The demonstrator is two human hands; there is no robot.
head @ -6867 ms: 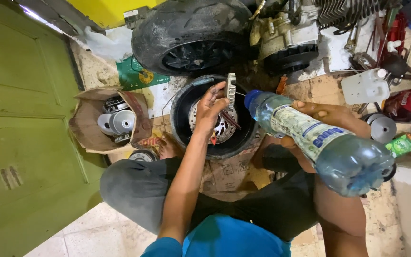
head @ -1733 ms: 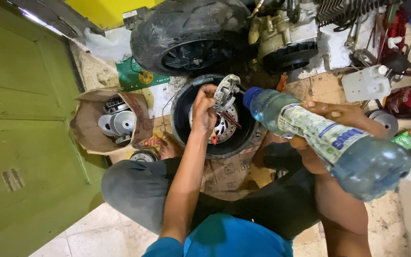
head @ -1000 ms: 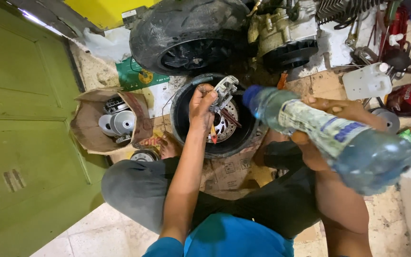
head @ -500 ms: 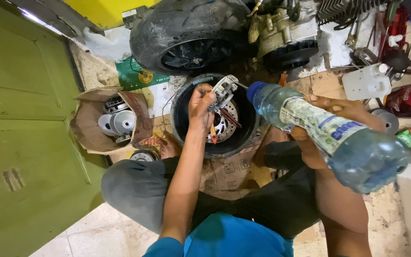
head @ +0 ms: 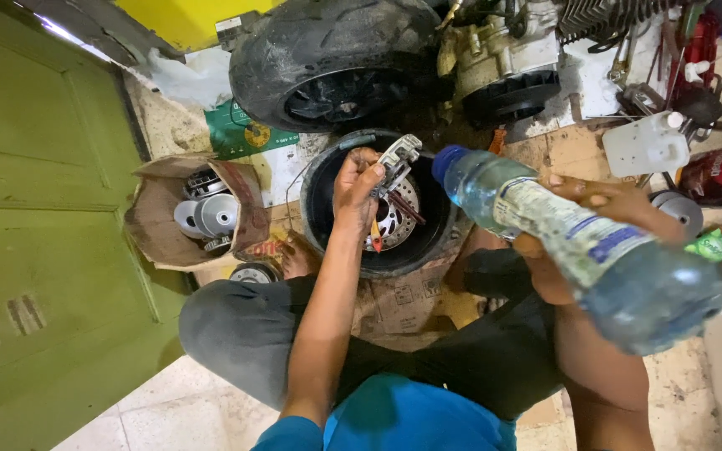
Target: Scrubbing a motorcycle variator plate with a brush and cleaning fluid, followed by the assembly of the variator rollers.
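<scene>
Bare forearms, short blue sleeves, blue shirt front, dark grey trousers, bare foot, grease-smudged hands

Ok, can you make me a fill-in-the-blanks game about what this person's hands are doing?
1. The right hand holds a clear plastic ___ with a blue cap.
2. The left hand holds a small metal part over a black ___.
3. Shiny metal parts sit inside a ___ box.
4. The door is painted ___.

Missing words: bottle; tyre; cardboard; green
</scene>
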